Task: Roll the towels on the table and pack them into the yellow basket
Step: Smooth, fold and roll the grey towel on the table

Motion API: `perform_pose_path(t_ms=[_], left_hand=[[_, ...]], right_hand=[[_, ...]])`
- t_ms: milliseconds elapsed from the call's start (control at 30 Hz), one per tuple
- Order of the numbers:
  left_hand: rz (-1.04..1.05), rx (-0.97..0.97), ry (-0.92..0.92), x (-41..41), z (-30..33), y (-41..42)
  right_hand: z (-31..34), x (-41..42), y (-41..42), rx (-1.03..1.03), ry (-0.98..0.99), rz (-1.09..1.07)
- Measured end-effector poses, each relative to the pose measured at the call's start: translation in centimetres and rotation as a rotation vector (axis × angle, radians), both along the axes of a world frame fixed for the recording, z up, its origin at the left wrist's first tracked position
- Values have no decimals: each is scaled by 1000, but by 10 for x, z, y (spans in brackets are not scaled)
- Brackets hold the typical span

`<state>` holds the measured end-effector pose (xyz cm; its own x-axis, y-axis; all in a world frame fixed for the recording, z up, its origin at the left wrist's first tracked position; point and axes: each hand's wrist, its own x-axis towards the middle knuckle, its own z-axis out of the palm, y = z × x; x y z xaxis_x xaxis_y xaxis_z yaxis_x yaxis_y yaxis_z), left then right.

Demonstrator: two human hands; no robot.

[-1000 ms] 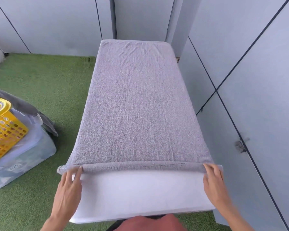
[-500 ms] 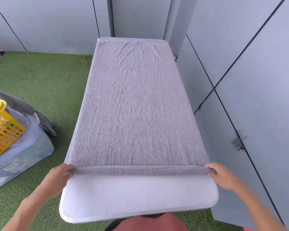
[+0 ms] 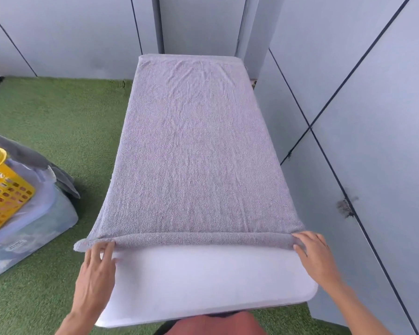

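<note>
Grey towel [image 3: 194,151] lies flat along the white desk [image 3: 203,281], near edge turned into a narrow roll. Left hand [image 3: 96,269] and right hand [image 3: 316,256]: grip open, straight fingers pressing the roll's ends. Yellow basket [image 3: 3,187] sits on the floor, left.

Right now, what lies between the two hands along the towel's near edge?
In the head view, only the rolled near edge of the grey towel spans from left hand to right hand; nothing else lies there.

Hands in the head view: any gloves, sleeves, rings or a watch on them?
None show. The left hand and right hand are bare, as are both forearms as far as the frame reaches. No gloves, rings or watch on fingers or wrists.
</note>
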<state>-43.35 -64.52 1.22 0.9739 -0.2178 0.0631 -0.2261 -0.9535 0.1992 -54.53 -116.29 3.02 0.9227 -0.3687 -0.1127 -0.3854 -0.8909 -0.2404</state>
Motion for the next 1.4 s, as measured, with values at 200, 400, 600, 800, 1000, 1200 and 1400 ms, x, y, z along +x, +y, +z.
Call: perform_pose_path(t_ms=[200, 400, 600, 800, 1000, 1200, 1400], left_hand=[[-1, -18, 17, 16, 2, 6], [105, -146, 79, 14, 6, 6], [173, -265, 193, 31, 4, 10], [161, -240, 192, 33, 5, 9], [104, -173, 249, 47, 2, 14], [149, -230, 371, 69, 17, 9], [65, -235, 11, 39, 15, 5]], right_hand=[[17, 5, -22, 153, 182, 133], [22, 26, -22, 401, 153, -72], [7, 12, 10, -52, -116, -108], [-12, -7, 17, -85, -79, 39], [-2, 17, -5, -51, 75, 85], [24, 37, -10, 304, 150, -59], [12, 17, 18, -84, -118, -95]])
